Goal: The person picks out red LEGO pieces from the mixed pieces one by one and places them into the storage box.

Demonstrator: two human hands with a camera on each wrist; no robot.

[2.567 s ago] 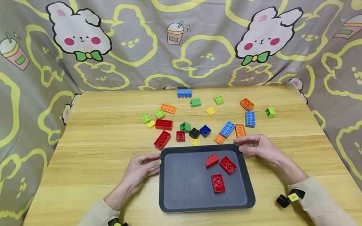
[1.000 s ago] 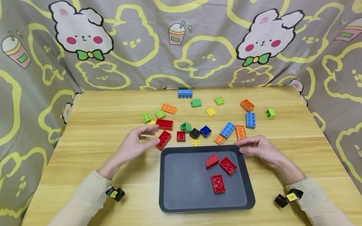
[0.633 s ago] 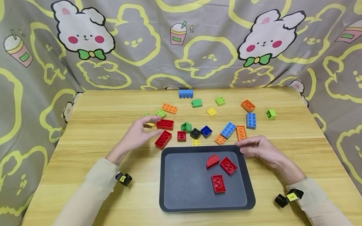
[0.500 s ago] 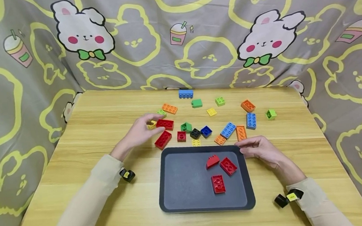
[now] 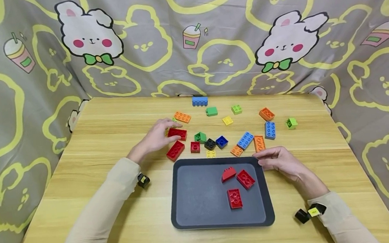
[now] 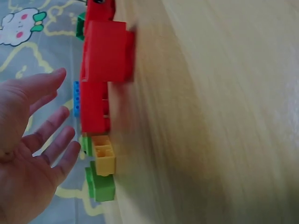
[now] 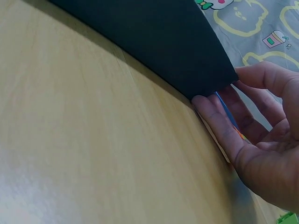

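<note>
My left hand [image 5: 157,136] hovers over the far long red brick [image 5: 178,133], fingers spread and relaxed. The left wrist view shows that hand [image 6: 30,158] apart from the bricks, among them a yellow brick [image 6: 105,161] and a lime green brick [image 6: 102,189]. A second long red brick [image 5: 175,150] lies nearer the tray. My right hand [image 5: 279,161] grips the far right corner of the dark grey tray [image 5: 199,203]. Close up, its fingers [image 7: 217,119] pinch the tray's corner. Inside the tray lie a sloped red brick [image 5: 228,174] and two red bricks [image 5: 245,178] turned studs-down.
Loose bricks lie beyond the tray: a small red brick [image 5: 195,147], a black brick [image 5: 210,144], a dark blue brick [image 5: 222,141], a blue brick [image 5: 245,140], an orange brick [image 5: 259,143] and several others. A patterned curtain [image 5: 157,31] hangs behind the wooden table [image 5: 138,236].
My left hand has let go of the tray's left side and moved forward and right over the far red brick. My right hand stays at the tray's corner; the bricks look unmoved.
</note>
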